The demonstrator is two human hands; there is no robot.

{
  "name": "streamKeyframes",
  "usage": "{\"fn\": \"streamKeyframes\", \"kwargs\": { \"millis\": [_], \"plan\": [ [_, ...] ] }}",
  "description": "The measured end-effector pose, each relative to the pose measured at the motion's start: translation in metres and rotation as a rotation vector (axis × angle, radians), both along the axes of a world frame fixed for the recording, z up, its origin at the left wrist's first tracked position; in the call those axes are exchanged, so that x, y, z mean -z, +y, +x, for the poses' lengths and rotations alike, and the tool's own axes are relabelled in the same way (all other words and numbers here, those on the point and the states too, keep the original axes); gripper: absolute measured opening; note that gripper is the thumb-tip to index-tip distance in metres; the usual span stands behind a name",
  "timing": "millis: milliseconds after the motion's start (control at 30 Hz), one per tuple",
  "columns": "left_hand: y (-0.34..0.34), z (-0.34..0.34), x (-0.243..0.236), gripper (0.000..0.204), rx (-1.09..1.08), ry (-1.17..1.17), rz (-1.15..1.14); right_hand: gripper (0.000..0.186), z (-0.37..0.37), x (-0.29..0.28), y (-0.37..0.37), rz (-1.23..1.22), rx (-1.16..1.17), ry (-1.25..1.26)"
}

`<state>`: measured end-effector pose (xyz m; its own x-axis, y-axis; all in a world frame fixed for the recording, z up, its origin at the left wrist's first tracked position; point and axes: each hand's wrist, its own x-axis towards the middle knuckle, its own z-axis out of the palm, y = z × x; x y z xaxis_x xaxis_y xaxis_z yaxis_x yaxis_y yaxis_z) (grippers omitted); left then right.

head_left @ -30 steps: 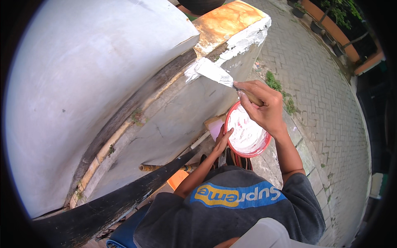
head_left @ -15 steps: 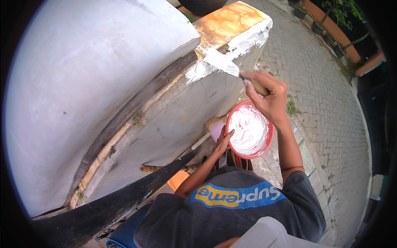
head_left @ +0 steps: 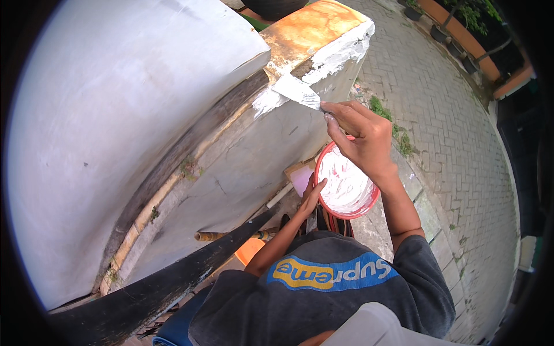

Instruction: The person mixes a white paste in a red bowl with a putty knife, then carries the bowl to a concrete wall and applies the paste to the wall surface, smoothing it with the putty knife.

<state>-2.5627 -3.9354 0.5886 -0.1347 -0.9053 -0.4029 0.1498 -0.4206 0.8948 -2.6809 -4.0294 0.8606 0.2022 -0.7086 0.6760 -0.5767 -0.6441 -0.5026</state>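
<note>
My right hand (head_left: pixel 360 138) is closed around a putty knife (head_left: pixel 297 91), its blade pressed against the white filler on the wall's corner (head_left: pixel 323 57). My left hand (head_left: pixel 313 193) grips the red bowl (head_left: pixel 346 184) just below.

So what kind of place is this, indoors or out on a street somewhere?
Outdoors, most likely a yard or lane beside a boundary wall under repair. A brick-paved path runs alongside, the grey wall has fresh white filler, and the right hand works a putty knife above a red bowl held by the left hand.
</note>
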Motion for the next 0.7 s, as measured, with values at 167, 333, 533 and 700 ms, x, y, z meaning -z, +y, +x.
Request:
{"fn": "streamKeyframes", "kwargs": {
  "millis": [167, 333, 533, 700],
  "plan": [
    [0.001, 0.002, -0.012, 0.081, -0.007, -0.021, 0.025, 0.023, 0.006, 0.003, 0.01, 0.062, -0.026, -0.007],
    [0.001, 0.005, 0.007, 0.08, -0.005, 0.041, 0.011, 0.024, 0.005, 0.007, 0.004, 0.088, 0.0, -0.042],
    [0.002, 0.007, 0.017, 0.079, -0.02, 0.068, 0.004, 0.029, -0.001, 0.016, 0.004, -0.009, 0.032, -0.124],
    [-0.002, 0.003, 0.02, 0.073, -0.055, 0.101, -0.119, 0.043, 0.024, 0.068, 0.021, 0.049, -0.092, -0.293]
  ]
}}
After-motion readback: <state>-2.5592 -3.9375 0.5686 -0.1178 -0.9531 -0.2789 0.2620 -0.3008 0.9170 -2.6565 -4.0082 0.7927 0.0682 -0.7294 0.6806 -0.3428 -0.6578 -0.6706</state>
